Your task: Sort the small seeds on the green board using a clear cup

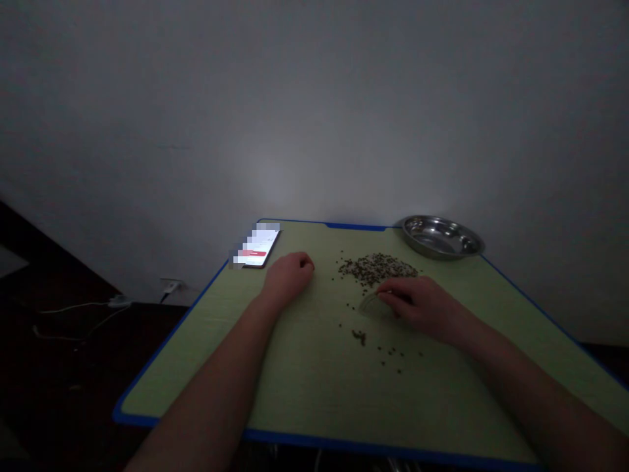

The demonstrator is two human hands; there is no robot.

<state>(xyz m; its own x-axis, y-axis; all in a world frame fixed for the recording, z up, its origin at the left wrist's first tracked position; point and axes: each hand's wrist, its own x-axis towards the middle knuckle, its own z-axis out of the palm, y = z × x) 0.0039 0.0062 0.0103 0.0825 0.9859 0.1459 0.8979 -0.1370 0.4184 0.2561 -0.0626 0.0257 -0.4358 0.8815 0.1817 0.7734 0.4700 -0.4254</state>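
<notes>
My right hand (417,305) pinches a thin, see-through curved piece (372,304), like a flat plastic scraper, its edge low over the table. Just beyond it spreads a pile of small dark beans mixed with whitish grains (378,267). A small cluster of dark beans (360,337) lies nearer to me, with several more scattered around it. To the left of the pile my left hand (289,274) rests on the table, fingers curled into a loose fist. Nothing shows in it, though the palm is hidden.
A shiny metal bowl (442,237) stands at the table's back right corner. A lit phone (258,247) lies at the back left. The light green table (314,400) has a blue rim and meets a grey wall (314,118). White cables and a plug (171,286) are at lower left.
</notes>
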